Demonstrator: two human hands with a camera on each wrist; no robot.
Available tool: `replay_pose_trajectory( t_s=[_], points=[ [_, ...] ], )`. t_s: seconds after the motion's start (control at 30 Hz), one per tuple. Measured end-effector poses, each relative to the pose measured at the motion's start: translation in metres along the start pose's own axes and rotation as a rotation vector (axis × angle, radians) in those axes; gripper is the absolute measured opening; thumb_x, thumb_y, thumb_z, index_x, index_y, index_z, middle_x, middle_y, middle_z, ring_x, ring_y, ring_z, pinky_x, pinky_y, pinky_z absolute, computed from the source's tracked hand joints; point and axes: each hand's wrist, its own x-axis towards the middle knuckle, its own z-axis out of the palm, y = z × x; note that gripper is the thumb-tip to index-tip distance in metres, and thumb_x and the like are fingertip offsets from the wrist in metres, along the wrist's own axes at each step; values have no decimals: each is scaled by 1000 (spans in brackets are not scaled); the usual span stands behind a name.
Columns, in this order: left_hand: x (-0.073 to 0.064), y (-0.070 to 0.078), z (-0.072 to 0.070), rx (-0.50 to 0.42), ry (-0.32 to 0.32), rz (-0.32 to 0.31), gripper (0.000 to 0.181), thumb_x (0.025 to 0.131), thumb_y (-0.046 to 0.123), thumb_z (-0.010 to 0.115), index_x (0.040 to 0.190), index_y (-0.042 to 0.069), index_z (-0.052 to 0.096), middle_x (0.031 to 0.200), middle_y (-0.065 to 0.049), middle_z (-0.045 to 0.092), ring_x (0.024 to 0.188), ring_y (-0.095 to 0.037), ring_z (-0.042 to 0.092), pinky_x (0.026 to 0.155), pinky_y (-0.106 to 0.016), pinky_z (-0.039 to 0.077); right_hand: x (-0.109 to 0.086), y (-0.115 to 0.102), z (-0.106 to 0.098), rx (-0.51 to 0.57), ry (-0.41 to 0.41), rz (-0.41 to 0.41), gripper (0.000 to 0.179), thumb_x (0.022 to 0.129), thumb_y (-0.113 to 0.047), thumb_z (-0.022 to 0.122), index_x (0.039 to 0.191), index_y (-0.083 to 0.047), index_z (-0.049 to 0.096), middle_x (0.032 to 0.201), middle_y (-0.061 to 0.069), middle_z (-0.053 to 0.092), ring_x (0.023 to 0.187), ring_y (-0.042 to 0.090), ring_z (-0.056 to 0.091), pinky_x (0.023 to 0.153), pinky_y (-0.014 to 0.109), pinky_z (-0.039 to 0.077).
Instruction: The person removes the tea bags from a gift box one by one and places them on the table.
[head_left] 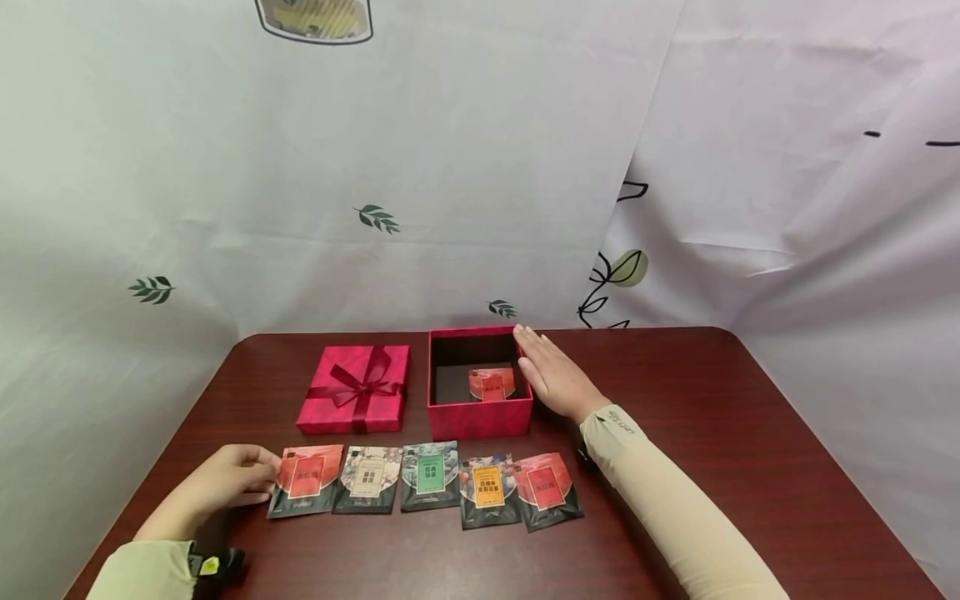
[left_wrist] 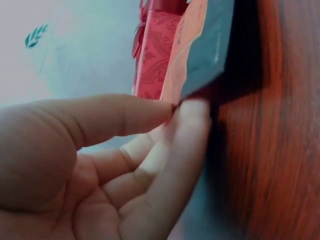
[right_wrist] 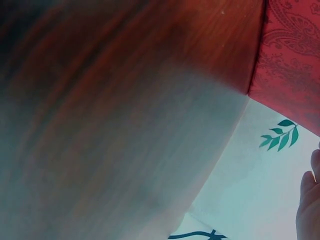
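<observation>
At the left end of a row of tea sachets, my left hand [head_left: 225, 483] pinches the edge of a red-and-black sachet [head_left: 306, 481] between thumb and fingertip. The left wrist view shows that sachet [left_wrist: 207, 47] tilted, its near edge raised off the wood. My right hand [head_left: 555, 375] lies with straight fingers along the right rim of an open red box [head_left: 480, 421]. Inside the box, one red sachet [head_left: 491, 384] leans on the dark interior. In the right wrist view only a few fingers [right_wrist: 309, 200] show at the edge, beside the patterned box wall [right_wrist: 290, 60].
A red lid with a ribbon bow [head_left: 360, 389] sits left of the box. Continuing the row are a beige sachet [head_left: 368, 479], a green-labelled one [head_left: 430, 475], an orange-labelled one [head_left: 489, 490] and another red one [head_left: 548, 490], the last two overlapping. A pale curtain [head_left: 465, 167] hangs behind the table [head_left: 750, 433].
</observation>
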Motion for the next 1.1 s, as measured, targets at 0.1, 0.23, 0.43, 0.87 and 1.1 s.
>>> replay_pose_trajectory(
  t_s=[0.1,0.23,0.43,0.87,1.1],
  points=[
    [0,4,3,67,47,16,18,100,0,53,100,-16,61,82,-5,67,76,-17,66,68,-32,60,1,0,0,-2,2,-1,56,108,-21,44,158,-1,28,165,13,28,153,29,21,124,45,17],
    [-1,10,5,143,97,15,16,100,1,56,97,-12,62,81,-5,67,76,-19,66,67,-34,59,2,1,0,-5,5,-4,57,108,-20,44,158,-1,28,165,13,28,153,30,22,124,46,18],
    [-3,24,11,247,180,40,18,100,11,61,100,-7,64,83,-6,68,75,-19,65,64,-34,58,2,1,0,-4,0,0,57,108,-22,44,159,-2,27,165,12,27,153,28,20,124,43,15],
    [-9,86,42,304,291,280,19,100,15,63,110,-1,66,88,-9,70,78,-24,70,62,-30,57,2,1,0,-5,7,-7,56,108,-23,43,158,-1,28,164,13,28,153,28,22,124,44,17],
    [-1,124,67,237,290,409,14,99,14,65,110,4,67,86,-5,68,79,-24,69,66,-25,57,0,1,1,-4,11,-3,56,108,-21,45,158,0,29,164,14,29,153,29,22,123,48,20]
  ],
)
